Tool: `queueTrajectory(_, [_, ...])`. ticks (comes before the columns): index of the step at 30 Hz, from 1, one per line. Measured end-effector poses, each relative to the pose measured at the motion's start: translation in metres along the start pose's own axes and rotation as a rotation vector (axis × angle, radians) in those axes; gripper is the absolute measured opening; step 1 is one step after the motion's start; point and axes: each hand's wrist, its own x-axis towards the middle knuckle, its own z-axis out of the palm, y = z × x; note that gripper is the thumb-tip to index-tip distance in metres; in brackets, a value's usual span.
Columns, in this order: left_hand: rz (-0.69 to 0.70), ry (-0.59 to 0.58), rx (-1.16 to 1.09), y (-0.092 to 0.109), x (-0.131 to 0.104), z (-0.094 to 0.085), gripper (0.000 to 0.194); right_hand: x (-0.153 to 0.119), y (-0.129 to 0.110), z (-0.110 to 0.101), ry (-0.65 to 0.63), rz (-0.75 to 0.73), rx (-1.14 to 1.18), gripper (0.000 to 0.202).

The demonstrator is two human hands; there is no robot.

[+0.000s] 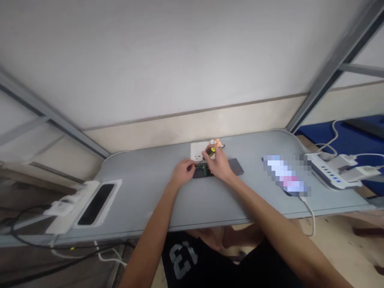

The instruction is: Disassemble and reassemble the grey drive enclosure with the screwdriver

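Note:
A green circuit board [204,169] is on a dark flat case [236,167] in the middle of the grey table. My left hand [183,173] is closed at the board's left end, its fingertips pinched on the edge. In my right hand [220,163] is a screwdriver [212,151] with a yellow and black handle, tilted so its shaft points down and left to the board, near my left fingertips. Whether the tip touches a screw is too small to tell. Just behind, a white sheet [195,149] carries several small dark bits.
An orange-and-white animal-shaped item [215,142] stands by the sheet. To the right are a phone with a lit, blurred screen [285,176] and a power strip [333,172] with plugs. On the left lie a dark phone [96,204] and a white power strip [73,208] with cables.

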Motion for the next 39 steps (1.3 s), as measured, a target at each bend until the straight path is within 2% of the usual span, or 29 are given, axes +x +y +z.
queueTrajectory(3, [-0.010,-0.008,-0.011,-0.001,-0.001,0.000,0.023,-0.006,-0.014,-0.031,0.005,-0.078,-0.040,0.015])
queueTrajectory(5, [-0.019,-0.003,-0.035,-0.001,-0.003,-0.001,0.024,-0.005,-0.022,-0.058,-0.065,-0.208,-0.191,0.015])
queueTrajectory(8, [-0.045,-0.016,-0.096,0.000,-0.008,-0.008,0.032,-0.002,-0.025,-0.096,-0.333,-0.284,-0.547,0.025])
queueTrajectory(10, [-0.062,-0.082,-0.132,0.001,-0.011,-0.015,0.049,-0.006,-0.018,-0.114,-0.508,-0.285,-0.738,0.029])
queueTrajectory(12, [-0.061,-0.183,-0.173,-0.001,-0.014,-0.022,0.074,-0.016,-0.006,-0.123,-0.624,-0.295,-0.857,0.049])
queueTrajectory(14, [-0.064,-0.234,-0.204,-0.003,-0.016,-0.026,0.087,-0.027,0.007,-0.125,-0.665,-0.302,-0.922,0.063])
queueTrajectory(18, [-0.092,-0.226,-0.209,-0.007,-0.016,-0.028,0.080,-0.038,0.018,-0.123,-0.689,-0.286,-0.972,0.038])
queueTrajectory(23, [-0.079,-0.258,-0.221,-0.005,-0.015,-0.027,0.082,-0.025,0.010,-0.125,-0.738,-0.239,-0.942,0.030])
queueTrajectory(27, [-0.124,-0.296,-0.243,-0.002,-0.015,-0.027,0.081,-0.015,0.007,-0.127,-0.784,-0.096,-0.859,0.037])
queueTrajectory(31, [-0.158,-0.305,-0.266,-0.001,-0.016,-0.026,0.081,-0.005,0.004,-0.126,-0.760,0.003,-0.805,0.037])
queueTrajectory(34, [-0.159,-0.294,-0.235,-0.001,-0.016,-0.024,0.079,-0.003,0.001,-0.118,-0.758,-0.001,-0.780,0.037])
queueTrajectory(39, [-0.152,-0.214,-0.156,0.001,-0.014,-0.016,0.073,-0.011,0.005,-0.092,-0.730,-0.041,-0.754,0.041])
